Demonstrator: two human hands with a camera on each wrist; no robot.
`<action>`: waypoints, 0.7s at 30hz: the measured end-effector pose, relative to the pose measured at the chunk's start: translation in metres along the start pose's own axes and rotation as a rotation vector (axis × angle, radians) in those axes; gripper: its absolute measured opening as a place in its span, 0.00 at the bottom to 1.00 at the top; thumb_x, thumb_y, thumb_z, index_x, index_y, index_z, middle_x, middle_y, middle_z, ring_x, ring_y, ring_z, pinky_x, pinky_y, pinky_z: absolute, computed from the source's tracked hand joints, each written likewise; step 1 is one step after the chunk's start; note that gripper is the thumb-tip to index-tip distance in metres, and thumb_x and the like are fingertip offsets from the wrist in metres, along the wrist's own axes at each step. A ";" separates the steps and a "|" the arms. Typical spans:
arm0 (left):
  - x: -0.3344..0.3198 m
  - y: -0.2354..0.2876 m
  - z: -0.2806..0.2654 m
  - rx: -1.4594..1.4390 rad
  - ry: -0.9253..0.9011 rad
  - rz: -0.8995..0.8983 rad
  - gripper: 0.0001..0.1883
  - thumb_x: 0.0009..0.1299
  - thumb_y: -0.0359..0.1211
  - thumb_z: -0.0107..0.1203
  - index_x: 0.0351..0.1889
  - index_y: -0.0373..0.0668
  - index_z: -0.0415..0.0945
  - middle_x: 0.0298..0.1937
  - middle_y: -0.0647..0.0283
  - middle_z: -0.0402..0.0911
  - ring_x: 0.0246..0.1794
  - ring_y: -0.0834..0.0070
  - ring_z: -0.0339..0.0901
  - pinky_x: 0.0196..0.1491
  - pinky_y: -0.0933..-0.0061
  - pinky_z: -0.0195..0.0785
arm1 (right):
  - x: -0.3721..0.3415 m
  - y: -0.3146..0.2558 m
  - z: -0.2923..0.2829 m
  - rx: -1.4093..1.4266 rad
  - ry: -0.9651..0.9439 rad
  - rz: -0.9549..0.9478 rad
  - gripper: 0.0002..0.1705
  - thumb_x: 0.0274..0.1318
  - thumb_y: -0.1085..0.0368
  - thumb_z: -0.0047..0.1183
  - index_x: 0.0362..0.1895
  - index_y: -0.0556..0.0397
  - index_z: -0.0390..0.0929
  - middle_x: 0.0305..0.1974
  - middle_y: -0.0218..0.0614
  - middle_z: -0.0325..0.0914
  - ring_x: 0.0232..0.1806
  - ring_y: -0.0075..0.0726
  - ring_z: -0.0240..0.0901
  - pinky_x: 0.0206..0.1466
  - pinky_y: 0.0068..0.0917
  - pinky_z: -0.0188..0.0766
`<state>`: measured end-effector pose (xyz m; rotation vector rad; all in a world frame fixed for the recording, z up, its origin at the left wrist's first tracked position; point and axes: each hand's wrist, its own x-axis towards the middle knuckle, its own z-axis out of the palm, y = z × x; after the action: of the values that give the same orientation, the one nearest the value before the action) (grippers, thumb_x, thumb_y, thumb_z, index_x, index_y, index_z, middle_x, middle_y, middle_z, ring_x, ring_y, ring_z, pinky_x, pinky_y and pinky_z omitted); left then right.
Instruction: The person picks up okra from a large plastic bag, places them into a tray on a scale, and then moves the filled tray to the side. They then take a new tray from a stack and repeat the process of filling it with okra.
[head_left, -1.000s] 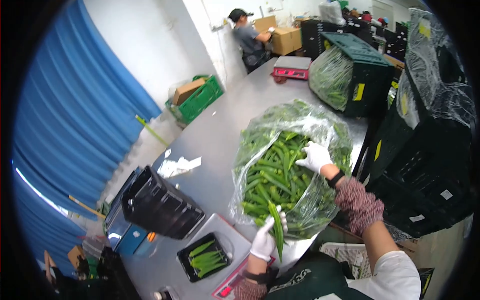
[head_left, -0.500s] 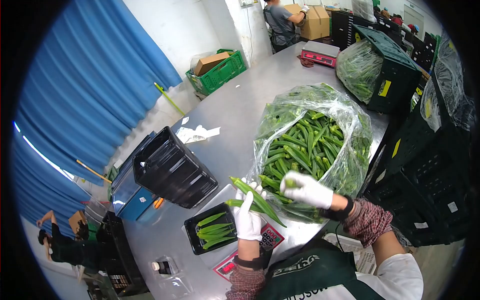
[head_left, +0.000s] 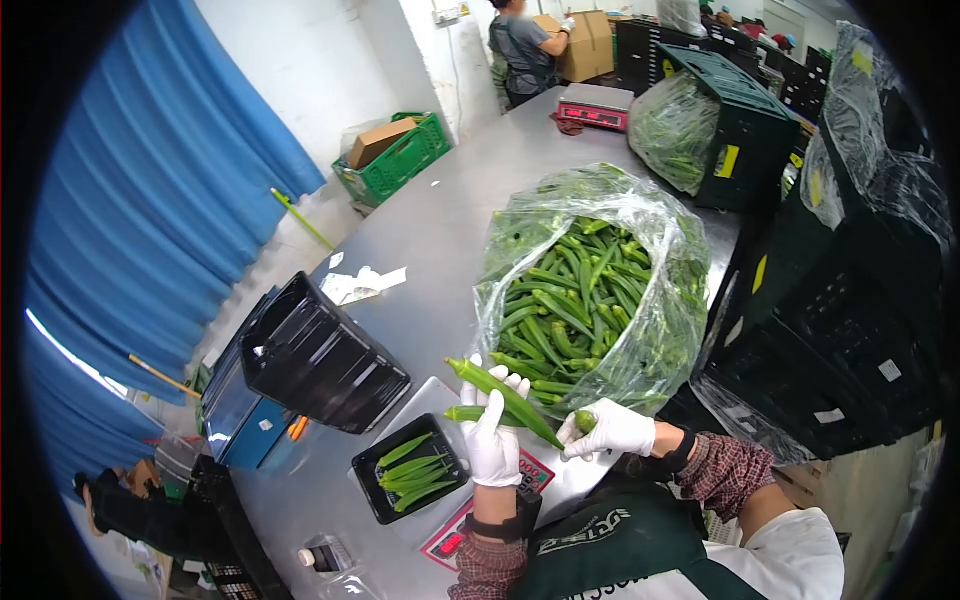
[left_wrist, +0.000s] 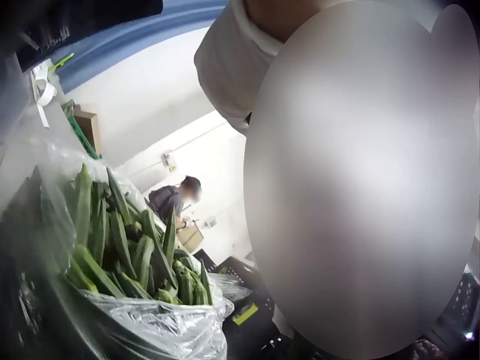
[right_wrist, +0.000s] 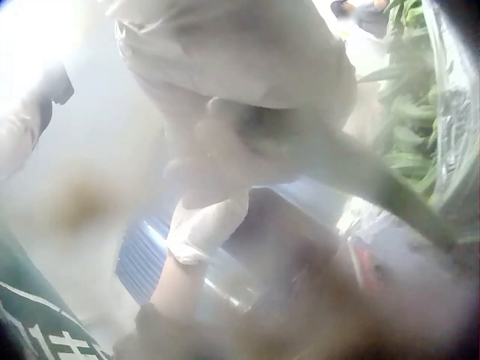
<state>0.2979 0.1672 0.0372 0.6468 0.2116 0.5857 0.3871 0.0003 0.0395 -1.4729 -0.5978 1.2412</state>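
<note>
Bottom centre, my green apron [head_left: 640, 515] carries white lettering, folded and partly hidden. My left hand [head_left: 493, 450] grips 2 long, ridged green okra pods [head_left: 518, 408] between thumb and fingers, just left of my right hand [head_left: 622, 432], which pinches 1 pod [head_left: 585, 422], end showing. Lower left of centre, a black tray [head_left: 363, 485] holds more.

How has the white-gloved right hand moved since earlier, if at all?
Yes: the right hand moved from over the green okra to the near edge of the clear plastic bag.
</note>
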 end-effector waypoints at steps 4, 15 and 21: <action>0.009 -0.015 0.000 -0.121 -0.033 -0.065 0.28 0.73 0.21 0.44 0.71 0.43 0.53 0.57 0.56 0.70 0.56 0.66 0.72 0.65 0.54 0.65 | -0.027 0.004 -0.011 0.002 0.057 0.025 0.19 0.49 0.64 0.67 0.44 0.60 0.81 0.27 0.30 0.80 0.25 0.19 0.68 0.30 0.20 0.67; 0.008 -0.010 -0.006 -0.103 -0.044 -0.074 0.28 0.73 0.21 0.44 0.71 0.44 0.54 0.58 0.56 0.69 0.56 0.66 0.71 0.65 0.56 0.65 | -0.017 0.017 0.002 -0.042 0.306 0.026 0.14 0.56 0.55 0.61 0.29 0.53 0.81 0.19 0.26 0.73 0.20 0.15 0.62 0.23 0.18 0.60; 0.006 0.006 -0.010 -0.041 0.044 -0.050 0.28 0.72 0.23 0.46 0.71 0.45 0.54 0.55 0.60 0.70 0.51 0.70 0.72 0.57 0.63 0.69 | -0.014 -0.002 0.004 -0.153 0.211 -0.027 0.14 0.56 0.54 0.59 0.36 0.51 0.82 0.24 0.27 0.75 0.27 0.17 0.69 0.30 0.20 0.68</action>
<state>0.2966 0.1794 0.0327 0.5881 0.2553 0.5551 0.3794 -0.0100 0.0467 -1.6934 -0.5776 1.0210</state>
